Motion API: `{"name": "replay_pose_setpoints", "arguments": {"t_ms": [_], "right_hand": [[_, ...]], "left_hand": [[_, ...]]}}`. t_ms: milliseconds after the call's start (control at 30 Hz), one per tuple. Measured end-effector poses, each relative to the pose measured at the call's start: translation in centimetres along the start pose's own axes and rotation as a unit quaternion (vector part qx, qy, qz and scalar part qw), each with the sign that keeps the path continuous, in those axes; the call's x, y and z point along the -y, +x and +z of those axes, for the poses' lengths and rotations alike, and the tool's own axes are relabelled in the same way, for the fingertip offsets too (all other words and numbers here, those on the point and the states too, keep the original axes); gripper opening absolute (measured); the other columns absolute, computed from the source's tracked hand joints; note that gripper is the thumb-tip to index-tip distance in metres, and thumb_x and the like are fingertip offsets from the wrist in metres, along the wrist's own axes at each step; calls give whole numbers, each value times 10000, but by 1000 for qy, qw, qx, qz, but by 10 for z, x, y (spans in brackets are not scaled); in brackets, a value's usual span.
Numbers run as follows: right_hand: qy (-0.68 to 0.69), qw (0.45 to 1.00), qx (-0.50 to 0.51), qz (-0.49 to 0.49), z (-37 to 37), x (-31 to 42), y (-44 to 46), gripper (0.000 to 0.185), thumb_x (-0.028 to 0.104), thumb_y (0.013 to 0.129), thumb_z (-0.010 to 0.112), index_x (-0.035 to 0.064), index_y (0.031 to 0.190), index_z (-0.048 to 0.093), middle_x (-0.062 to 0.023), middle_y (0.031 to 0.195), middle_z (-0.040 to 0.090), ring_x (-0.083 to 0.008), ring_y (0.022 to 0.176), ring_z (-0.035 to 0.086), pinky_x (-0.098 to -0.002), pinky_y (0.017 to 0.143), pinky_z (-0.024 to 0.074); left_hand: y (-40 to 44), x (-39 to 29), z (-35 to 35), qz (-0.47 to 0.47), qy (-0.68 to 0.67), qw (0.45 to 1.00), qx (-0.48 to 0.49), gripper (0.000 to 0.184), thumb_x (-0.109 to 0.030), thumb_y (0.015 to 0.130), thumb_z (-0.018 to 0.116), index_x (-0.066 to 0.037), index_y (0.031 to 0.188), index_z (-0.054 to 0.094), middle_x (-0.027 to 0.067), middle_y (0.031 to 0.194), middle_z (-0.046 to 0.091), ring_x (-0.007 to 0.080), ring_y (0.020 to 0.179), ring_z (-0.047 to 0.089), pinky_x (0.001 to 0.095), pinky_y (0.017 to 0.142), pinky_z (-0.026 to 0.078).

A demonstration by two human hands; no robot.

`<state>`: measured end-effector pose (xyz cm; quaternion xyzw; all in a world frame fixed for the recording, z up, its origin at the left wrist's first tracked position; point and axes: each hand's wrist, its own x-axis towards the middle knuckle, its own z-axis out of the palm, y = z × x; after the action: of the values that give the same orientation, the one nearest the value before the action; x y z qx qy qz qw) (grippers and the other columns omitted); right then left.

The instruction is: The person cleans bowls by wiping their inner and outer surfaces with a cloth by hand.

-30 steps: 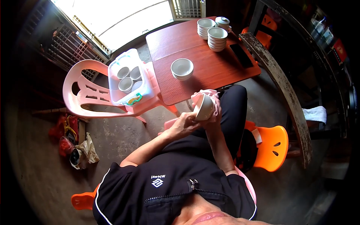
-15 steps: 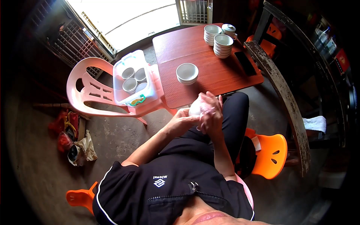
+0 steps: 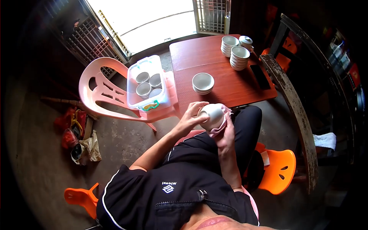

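Note:
A white bowl (image 3: 211, 116) is held tilted on its side over my lap, with its base showing. My left hand (image 3: 194, 116) grips it from the left, fingers and thumb round its edge. On the other side, my right hand (image 3: 227, 134) presses a pink cloth (image 3: 217, 131) against the bowl, and part of the cloth is tucked over its rim. Just beyond my hands, a short stack of white bowls (image 3: 203, 83) stands on the red-brown table (image 3: 184, 61).
Taller bowl stacks (image 3: 239, 58) and a lidded white cup (image 3: 245, 41) stand at the table's far right, near a black phone (image 3: 260, 76). Left, a pink chair (image 3: 90, 82) bears a clear plastic box (image 3: 132, 103) with several bowls. A worn wooden bench (image 3: 293, 103) runs along the right.
The bowl has turned so its outside shows, and my hands have moved apart around it. The cloth has shifted to its right side. The whole view has shifted slightly.

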<state>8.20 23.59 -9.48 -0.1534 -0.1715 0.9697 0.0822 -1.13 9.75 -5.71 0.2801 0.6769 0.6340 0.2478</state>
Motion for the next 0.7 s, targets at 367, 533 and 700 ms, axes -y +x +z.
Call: {"name": "replay_pose_setpoints", "arguments": {"t_ms": [367, 533, 700], "right_hand": [[-692, 534, 166, -456, 35, -34, -15, 230, 108, 889, 537, -36, 1061, 589, -220, 996, 587, -352, 968, 559, -445, 829, 440], [-556, 780, 145, -248, 5, -43, -22, 267, 90, 872, 571, -23, 1112, 597, -228, 1078, 600, -411, 983, 575, -434, 816, 474], [-751, 444, 179, -455, 18, -27, -4, 245, 97, 846, 557, -7, 1068, 562, -204, 1004, 564, -365, 916, 562, -414, 806, 461]], "left_hand": [[8, -15, -17, -71, -310, 946, 56, 424, -337, 914, 474, -40, 1217, 483, 133, 1075, 601, 207, 909, 620, 324, 754, 524], [4, -16, -11, -199, -420, 881, 86, 381, -332, 920, 457, -37, 1152, 524, 128, 1028, 609, 212, 897, 620, 337, 764, 521], [10, -8, -8, -134, -345, 928, 48, 379, -325, 918, 467, -45, 1166, 532, 93, 1037, 610, 186, 904, 615, 326, 760, 517]]}}
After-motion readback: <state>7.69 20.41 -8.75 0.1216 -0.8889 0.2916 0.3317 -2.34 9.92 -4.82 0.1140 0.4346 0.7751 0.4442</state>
